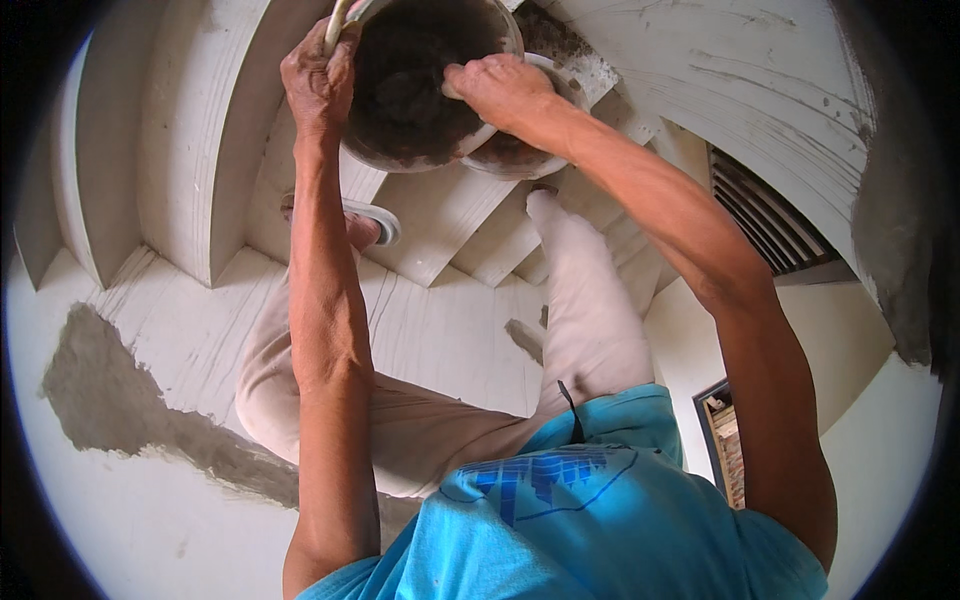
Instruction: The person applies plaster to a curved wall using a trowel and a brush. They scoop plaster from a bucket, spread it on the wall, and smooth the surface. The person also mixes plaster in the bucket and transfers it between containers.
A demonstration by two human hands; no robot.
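Gripping is done by both hands: a pale handle (pixel 338 25) is held in the closed left hand (pixel 320 80) at the left rim of the bucket (pixel 514 30), and what looks like a pale stub (pixel 453 82) is pinched in the curled right hand (pixel 505 92) over the dark mix (pixel 410 85). A second bucket (pixel 512 176) is partly covered at right. Both are seen above the step edges (pixel 470 215); bucket support can't be told.

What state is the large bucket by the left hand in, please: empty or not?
The bucket is not empty: dark material shows inside it. I cannot tell how deep it lies.
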